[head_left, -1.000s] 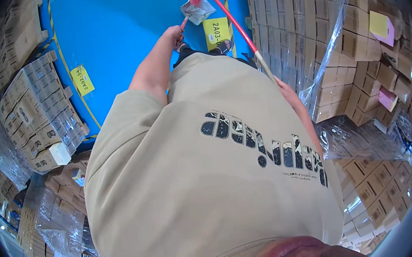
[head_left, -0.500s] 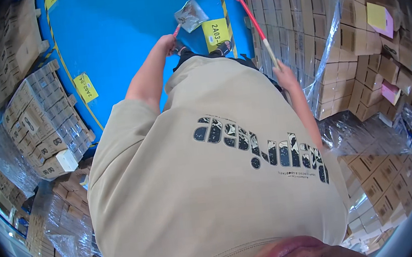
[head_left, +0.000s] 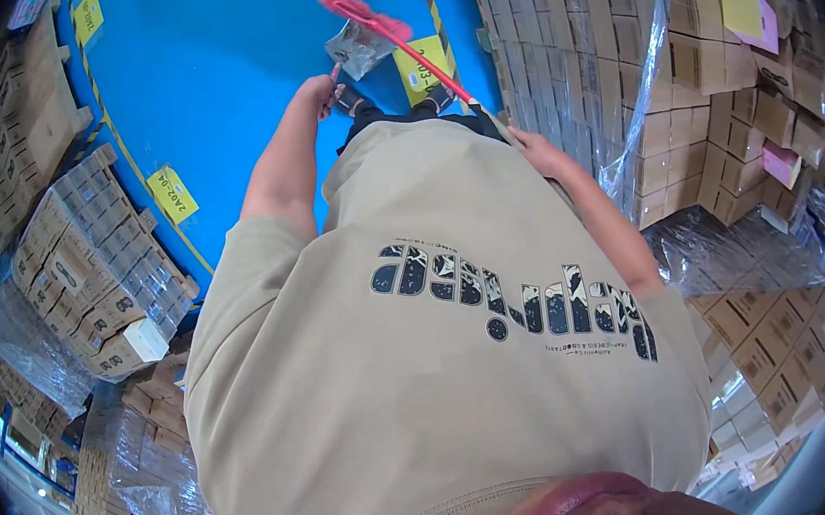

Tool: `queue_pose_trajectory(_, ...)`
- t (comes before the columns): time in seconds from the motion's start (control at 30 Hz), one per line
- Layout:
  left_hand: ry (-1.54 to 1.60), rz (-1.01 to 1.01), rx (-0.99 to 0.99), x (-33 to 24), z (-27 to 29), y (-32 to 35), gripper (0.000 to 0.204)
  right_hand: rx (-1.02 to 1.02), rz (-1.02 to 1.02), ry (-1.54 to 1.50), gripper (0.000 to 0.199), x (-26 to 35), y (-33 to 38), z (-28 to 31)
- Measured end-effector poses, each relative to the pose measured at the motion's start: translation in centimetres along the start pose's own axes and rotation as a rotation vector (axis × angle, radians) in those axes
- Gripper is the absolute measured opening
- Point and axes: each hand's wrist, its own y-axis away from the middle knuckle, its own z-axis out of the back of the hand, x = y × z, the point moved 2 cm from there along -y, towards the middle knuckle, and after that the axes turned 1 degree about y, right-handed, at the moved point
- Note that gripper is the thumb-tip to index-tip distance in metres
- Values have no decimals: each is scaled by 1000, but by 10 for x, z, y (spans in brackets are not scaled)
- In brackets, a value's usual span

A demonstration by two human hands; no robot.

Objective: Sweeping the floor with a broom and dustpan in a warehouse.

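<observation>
You have one left hand (head_left: 320,94) curled round the handle of a grey dustpan (head_left: 363,54), just before your feet (head_left: 349,99), and one right hand (head_left: 540,152) wrapped about a broom (head_left: 378,22) (pink bristles, red-and-pale stick).

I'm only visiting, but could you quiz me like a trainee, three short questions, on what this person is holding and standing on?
1. What does the left hand hold?
A) a carton
B) a dustpan
C) a roll of tape

2. True or false: the right hand grips the handle of a broom.

3. Fill in the colour: the floor is mostly ____.

Key: 1. B; 2. True; 3. blue.
</observation>
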Motion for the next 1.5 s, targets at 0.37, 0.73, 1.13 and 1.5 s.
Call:
queue_pose_trajectory(0.37,76,-6,3,4,8,13,22,-42,-100,-119,57,57,54,47)
queue_pose_trajectory(0.73,122,-15,-48,25,27,3,20,-200,-62,-221,59,45,-28,46)
queue_pose_trajectory(1.13,119,4,-69,22,49,9,22,-147,-95,255,59,44,-67,26)
queue_pose_trajectory(1.5,145,30,-56,29,57,-7,20,37,-26,-111,54,23,22,27)
